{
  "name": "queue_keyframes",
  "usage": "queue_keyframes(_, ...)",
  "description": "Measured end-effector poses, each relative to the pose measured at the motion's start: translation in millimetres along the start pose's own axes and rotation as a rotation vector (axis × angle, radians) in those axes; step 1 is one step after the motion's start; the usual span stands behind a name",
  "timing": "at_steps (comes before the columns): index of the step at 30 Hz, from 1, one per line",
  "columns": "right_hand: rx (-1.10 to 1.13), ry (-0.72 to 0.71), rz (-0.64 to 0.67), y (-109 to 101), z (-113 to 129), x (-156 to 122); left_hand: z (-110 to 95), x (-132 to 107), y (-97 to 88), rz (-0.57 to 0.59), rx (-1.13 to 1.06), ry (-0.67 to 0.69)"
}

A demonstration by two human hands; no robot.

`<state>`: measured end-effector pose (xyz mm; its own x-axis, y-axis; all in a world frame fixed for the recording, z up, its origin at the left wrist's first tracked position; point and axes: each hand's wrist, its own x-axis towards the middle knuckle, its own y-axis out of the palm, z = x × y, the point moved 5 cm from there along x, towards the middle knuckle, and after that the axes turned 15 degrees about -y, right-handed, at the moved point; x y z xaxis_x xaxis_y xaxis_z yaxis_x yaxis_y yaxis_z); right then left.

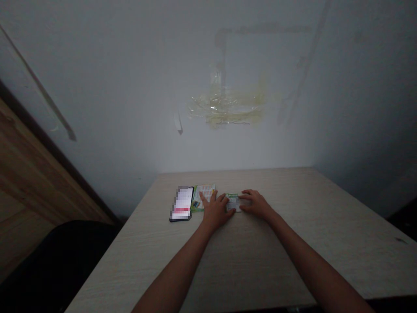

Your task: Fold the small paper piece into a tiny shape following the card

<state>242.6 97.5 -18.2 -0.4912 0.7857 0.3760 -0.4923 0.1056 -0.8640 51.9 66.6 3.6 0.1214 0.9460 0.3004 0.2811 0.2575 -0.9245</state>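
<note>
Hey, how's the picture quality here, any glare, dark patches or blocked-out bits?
In the head view: dim light, darkest lower left; small glints on the clear tape on the wall; phone partly pixelated; print on the card between left hand and right hand too small to read.

leaflet (206,190), lower center: printed paper, looks smooth
tape (228,106), upper middle: shiny, crinkly plastic
tabletop (247,261), bottom: matt-ish woodgrain

a pale table (293,256), a phone (183,204) lying on it with a blurry screen; a gray wall (130,74) behind, shiny yellowish tape (228,108) stuck on it, a little white scrap (177,121) near the tape; brown wood (26,165) at the left, a dark black thing (68,252) below
</note>
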Motion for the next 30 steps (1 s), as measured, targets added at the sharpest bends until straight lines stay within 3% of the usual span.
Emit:
queue_keyframes(14, 0.044, -0.064, 0.033, -0.2, -1.9, -6.0, 0.4, 0.0, 0.2, -0.003, 0.002, 0.005)
queue_keyframes(30, 0.14, -0.112, -0.075, -3.9, -2.2, -7.0, 0.2, 0.9, 0.6, 0.011, -0.008, -0.004)
